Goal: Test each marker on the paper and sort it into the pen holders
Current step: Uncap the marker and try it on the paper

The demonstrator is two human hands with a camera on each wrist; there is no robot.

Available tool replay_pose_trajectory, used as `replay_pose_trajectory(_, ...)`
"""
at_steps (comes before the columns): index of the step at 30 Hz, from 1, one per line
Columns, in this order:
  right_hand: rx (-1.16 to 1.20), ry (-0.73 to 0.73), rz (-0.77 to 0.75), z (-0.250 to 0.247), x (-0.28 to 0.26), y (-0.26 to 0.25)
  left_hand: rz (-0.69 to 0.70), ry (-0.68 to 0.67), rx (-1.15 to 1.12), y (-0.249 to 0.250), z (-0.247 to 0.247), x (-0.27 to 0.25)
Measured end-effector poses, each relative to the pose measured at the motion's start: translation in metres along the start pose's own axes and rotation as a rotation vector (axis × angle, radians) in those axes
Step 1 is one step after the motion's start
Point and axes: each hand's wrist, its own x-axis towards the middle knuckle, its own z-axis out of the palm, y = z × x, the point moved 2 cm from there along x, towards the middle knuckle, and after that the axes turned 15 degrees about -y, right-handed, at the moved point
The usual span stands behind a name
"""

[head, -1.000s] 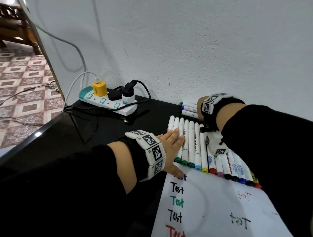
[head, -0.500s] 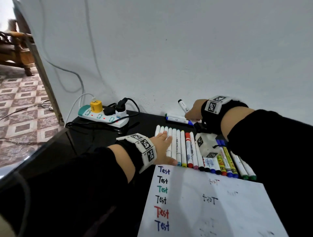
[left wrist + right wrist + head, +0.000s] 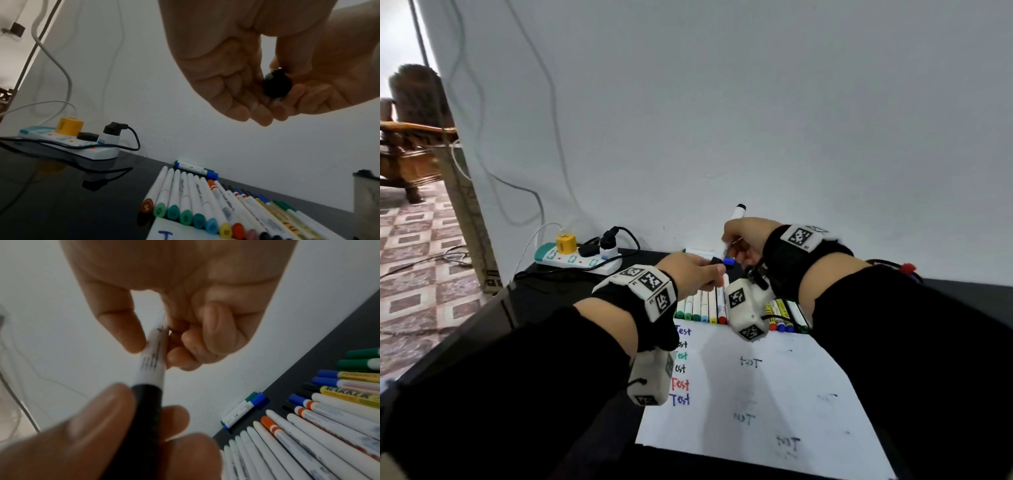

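Observation:
My right hand (image 3: pixel 743 240) (image 3: pixel 164 321) pinches the white barrel of a marker (image 3: pixel 738 214) (image 3: pixel 153 360), held up above the table with one dark end pointing at the wall. My left hand (image 3: pixel 698 270) (image 3: pixel 236 91) (image 3: pixel 102 426) grips its black cap (image 3: pixel 717 262) (image 3: pixel 277 86) (image 3: pixel 147 407); the cap sits on the barrel. Below lies a row of several markers (image 3: pixel 705 305) (image 3: pixel 205 203) (image 3: pixel 308 426), side by side at the top of the white paper (image 3: pixel 774 394), which has "Test" written several times in different colours.
Two more markers (image 3: pixel 698 253) (image 3: pixel 195 168) (image 3: pixel 242 410) lie against the white wall. A power strip (image 3: pixel 575 258) (image 3: pixel 68 142) with plugs and cables sits back left on the black table (image 3: pixel 544 301). The table's left edge drops to a tiled floor.
My right hand lifted the marker from beside the wall and brought it toward the middle. My left hand left the marker row, rose and took hold of the black cap.

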Motion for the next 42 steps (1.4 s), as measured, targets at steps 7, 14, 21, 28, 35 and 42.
replay_pose_trajectory(7,-0.158,0.181,-0.065,0.014,-0.035,0.014,0.094,-0.032,-0.081,-0.001,0.020,-0.033)
replay_pose_trajectory(14,-0.145,0.290,-0.163,0.029,-0.058,0.026,0.146,-0.066,-0.071,-0.002,0.024,-0.052)
replay_pose_trajectory(21,0.104,0.272,-0.296,0.036,-0.074,0.031,0.148,-0.135,-0.171,0.002,0.028,-0.065)
replay_pose_trajectory(28,-0.145,0.327,-0.189,0.043,-0.082,0.031,0.111,-0.187,-0.124,0.010,0.034,-0.075)
replay_pose_trajectory(35,-0.122,0.384,-0.074,0.044,-0.091,0.011,0.093,-0.049,0.127,0.026,0.032,-0.077)
replay_pose_trajectory(42,-0.138,0.359,-0.088,0.048,-0.093,-0.003,0.040,0.078,0.380,0.031,0.020,-0.080)
